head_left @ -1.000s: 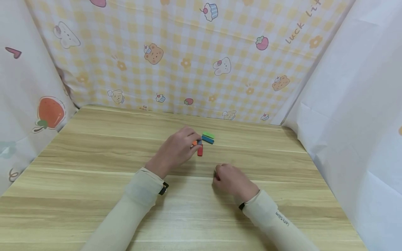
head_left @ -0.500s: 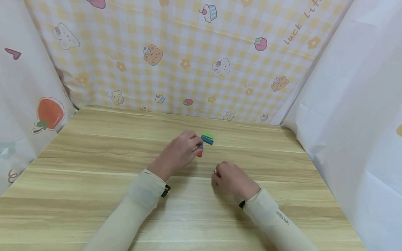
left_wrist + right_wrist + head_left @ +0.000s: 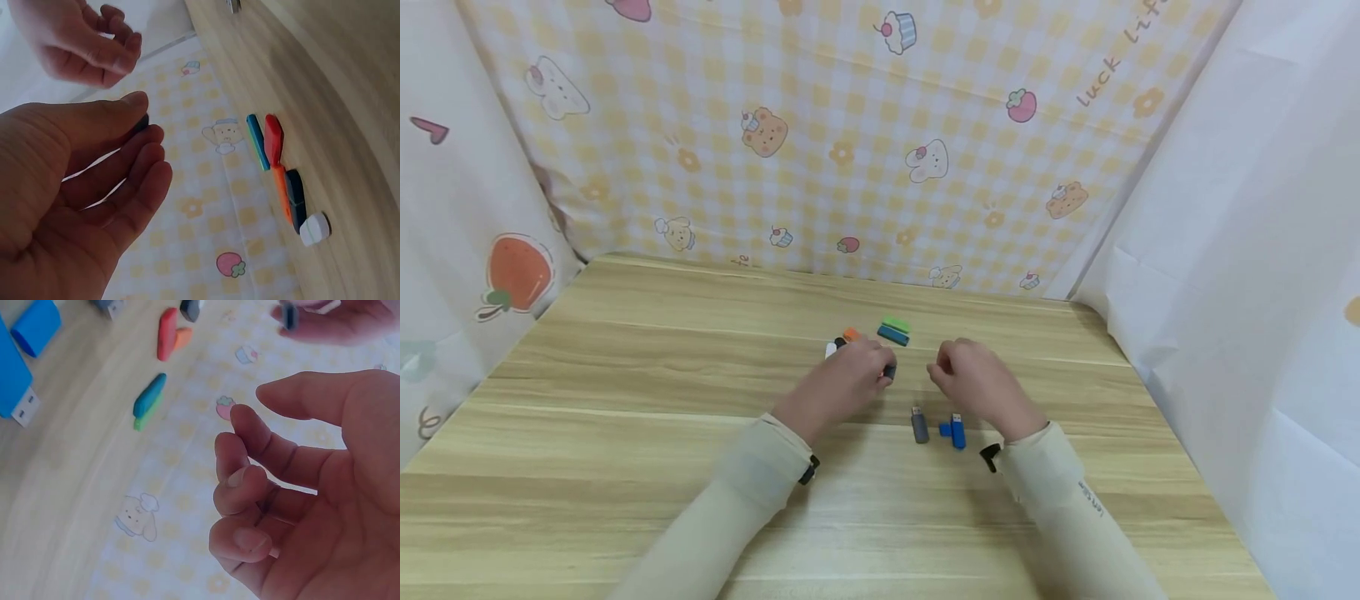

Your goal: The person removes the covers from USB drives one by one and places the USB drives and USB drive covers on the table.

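Note:
My left hand [image 3: 844, 383] pinches a small dark grey USB stick cap [image 3: 289, 315] between thumb and index finger, held up over the table. To its right, my right hand [image 3: 981, 382] is raised with nothing in it; its fingers are loosely curled and the thumb stands apart from them. Below the hands lie a grey USB stick [image 3: 920, 425] and a blue USB stick [image 3: 958, 432], both with their metal plugs bare. Beside the blue stick is its blue cap [image 3: 945, 430]. A red stick [image 3: 273, 140] lies behind the left hand, mostly hidden in the head view.
Farther back lie a teal stick [image 3: 893, 336] and a green one [image 3: 896, 323] side by side. Orange [image 3: 852, 334], black [image 3: 840, 342] and white [image 3: 831, 350] pieces sit just beyond the left hand. A patterned curtain [image 3: 842, 192] hangs at the table's [image 3: 625, 375] back edge.
My right hand has let go of the grey USB stick and risen away, uncovering it and the blue stick. The left hand has brought the cap right and nearer from beside the red stick.

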A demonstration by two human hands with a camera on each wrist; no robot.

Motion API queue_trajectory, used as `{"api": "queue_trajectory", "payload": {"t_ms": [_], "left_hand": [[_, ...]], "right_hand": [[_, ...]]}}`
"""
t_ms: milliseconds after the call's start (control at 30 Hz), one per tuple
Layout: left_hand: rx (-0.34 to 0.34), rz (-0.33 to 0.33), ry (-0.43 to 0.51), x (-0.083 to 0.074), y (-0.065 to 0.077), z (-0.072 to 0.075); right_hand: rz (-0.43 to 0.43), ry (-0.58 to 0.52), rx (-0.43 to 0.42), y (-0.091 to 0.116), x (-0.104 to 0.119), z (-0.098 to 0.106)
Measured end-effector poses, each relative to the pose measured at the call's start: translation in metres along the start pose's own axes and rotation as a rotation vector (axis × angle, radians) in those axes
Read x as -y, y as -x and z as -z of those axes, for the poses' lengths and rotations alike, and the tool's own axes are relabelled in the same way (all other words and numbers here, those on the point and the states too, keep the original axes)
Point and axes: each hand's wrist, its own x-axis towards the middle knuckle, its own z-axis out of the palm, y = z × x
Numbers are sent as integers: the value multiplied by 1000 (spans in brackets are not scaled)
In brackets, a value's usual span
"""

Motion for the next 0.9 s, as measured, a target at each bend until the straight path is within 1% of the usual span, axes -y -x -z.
{"api": "queue_trajectory", "payload": {"t_ms": [100, 233, 333, 433, 500, 567, 633, 733, 800, 900], "left_hand": [[66, 39, 49, -4, -4, -4], [128, 73, 89, -8, -6, -10], [165, 90, 83, -9, -6, -16], [193, 96, 52, -10, -6, -22], [216, 108, 49, -10, -7, -26], [247, 132, 67, -11, -8, -29], [286, 176, 105, -13, -10, -32], [339, 231, 129, -17, -12, -36], [357, 243, 131, -19, -13, -38], [351, 220, 110, -22, -14, -42]], "right_hand": [[4, 7, -16, -3, -2, 3], [5, 2, -28, -5, -4, 5], [-2, 0, -33, -4, -7, 5], [-7, -3, -38, -4, -9, 5], [-7, -9, -41, -5, -9, 5], [-12, -17, -45, -5, -9, 6], [-12, -25, -48, -5, -9, 6], [-10, -42, -52, -5, -8, 6], [-7, -56, -54, -4, -9, 6], [-5, -78, -60, -3, -10, 8]]}}
